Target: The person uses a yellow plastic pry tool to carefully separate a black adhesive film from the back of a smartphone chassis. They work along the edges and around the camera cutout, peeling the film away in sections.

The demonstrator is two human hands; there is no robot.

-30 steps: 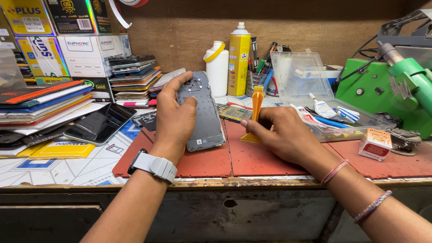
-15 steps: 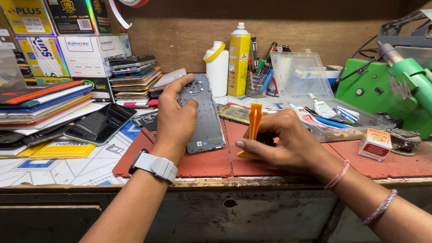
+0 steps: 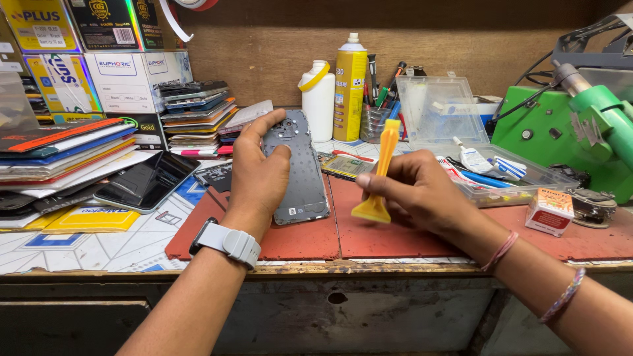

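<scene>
**Orange tool lifted beside the phone**

Since a second ago the right hand (image 3: pixel 422 194) has drawn back from the phone's edge toward the front of the tabletop (image 3: pixel 297 240) and raised the orange pry tool (image 3: pixel 380 173) more upright. The left hand (image 3: pixel 258 173) has stayed on the phone.

One opened phone (image 3: pixel 302 173) lies face down on the red mat (image 3: pixel 389 237), with its top pointing toward the back wall. One left hand presses on it, palm down, fingers curled over its left edge and the thumb reaching toward its top. A grey wristwatch (image 3: pixel 227 242) sits on that wrist.

Just right of the phone, the right hand is closed around the one pry tool, the wide blade pointing down near the mat. That wrist wears two thin bracelets.

Behind the phone stand one white bottle (image 3: pixel 318 99) and one yellow spray can (image 3: pixel 349 86). Left of it lies one dark phone (image 3: pixel 146 181) beside stacks of boxes. Right of it sits one clear plastic box (image 3: pixel 455 125).
</scene>
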